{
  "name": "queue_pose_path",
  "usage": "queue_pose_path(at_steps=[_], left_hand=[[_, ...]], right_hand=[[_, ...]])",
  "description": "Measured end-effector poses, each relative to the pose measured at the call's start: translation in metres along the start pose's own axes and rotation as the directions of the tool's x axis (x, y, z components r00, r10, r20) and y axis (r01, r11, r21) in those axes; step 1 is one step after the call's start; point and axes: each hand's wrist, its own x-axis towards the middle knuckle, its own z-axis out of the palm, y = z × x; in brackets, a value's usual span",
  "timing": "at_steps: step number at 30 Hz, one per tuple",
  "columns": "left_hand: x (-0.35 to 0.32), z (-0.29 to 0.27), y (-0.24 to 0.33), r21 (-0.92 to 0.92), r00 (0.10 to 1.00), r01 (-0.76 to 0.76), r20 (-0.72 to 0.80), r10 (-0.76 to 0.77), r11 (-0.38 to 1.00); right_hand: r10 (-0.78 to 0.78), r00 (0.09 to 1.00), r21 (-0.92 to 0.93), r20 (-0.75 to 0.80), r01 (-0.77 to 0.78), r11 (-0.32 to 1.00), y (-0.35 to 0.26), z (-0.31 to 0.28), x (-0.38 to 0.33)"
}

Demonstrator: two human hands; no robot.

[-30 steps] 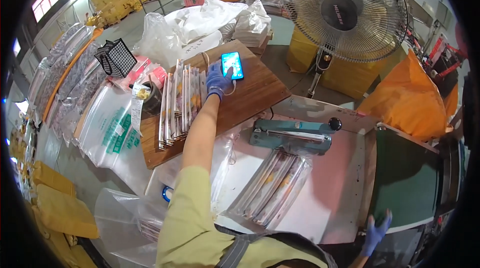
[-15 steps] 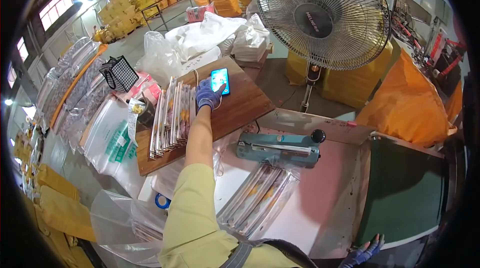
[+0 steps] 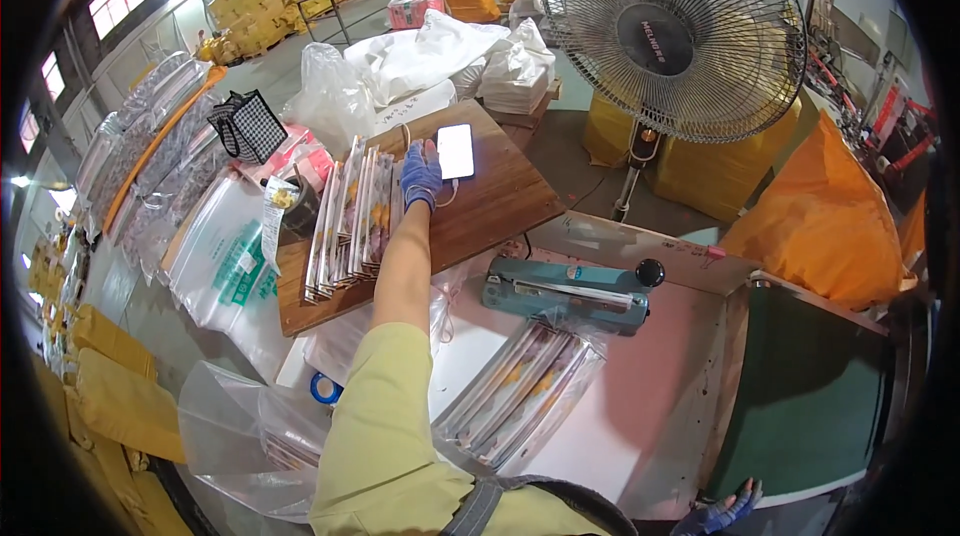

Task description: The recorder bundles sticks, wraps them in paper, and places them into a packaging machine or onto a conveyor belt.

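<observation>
My left hand (image 3: 421, 176), in a blue glove with bare fingertips, is stretched out on the brown wooden board (image 3: 500, 191). Its fingers lie extended beside a phone (image 3: 456, 152) with a glowing white screen and a cable at its lower end. Just left of that hand stands a row of thin flat printed packs (image 3: 350, 221). My right hand (image 3: 733, 510), gloved alike, rests at the near edge of the green belt surface (image 3: 810, 386), fingers apart and holding nothing visible. Between the arms, a clear bag of similar packs (image 3: 520, 396) lies against a teal bag sealer (image 3: 567, 294).
A large standing fan (image 3: 665, 41) rises beyond the board. Orange sacks (image 3: 825, 221) stand at the right. Clear plastic bags (image 3: 235, 266) and a checked bag (image 3: 247, 128) lie left of the board. A blue tape roll (image 3: 324, 389) sits near my left sleeve.
My left hand has drawn off the phone's screen to its left side. The screen has turned from a coloured picture to plain white. The whole view has shifted slightly.
</observation>
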Motion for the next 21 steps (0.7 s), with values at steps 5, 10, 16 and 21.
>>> queue_pose_path(at_steps=[5,10,16,21], left_hand=[[0.006,0.000,-0.006,0.056,0.995,0.010,0.101,-0.016,0.998],[0.015,0.007,-0.004,0.038,0.988,-0.009,0.155,0.003,0.999],[0.018,0.003,-0.024,0.291,0.995,-0.089,0.067,0.072,0.952],[0.010,0.007,-0.011,0.011,0.997,0.078,0.018,-0.078,0.997]], right_hand=[[0.041,0.999,0.047,-0.008,-0.041,0.998,-0.005,0.002,0.000],[0.028,1.000,0.028,0.005,-0.028,0.999,0.005,0.002,-0.002],[0.009,0.999,0.023,-0.037,-0.008,1.000,-0.102,-0.017,0.044],[-0.004,0.996,-0.004,-0.084,0.004,1.000,-0.097,-0.023,0.043]])
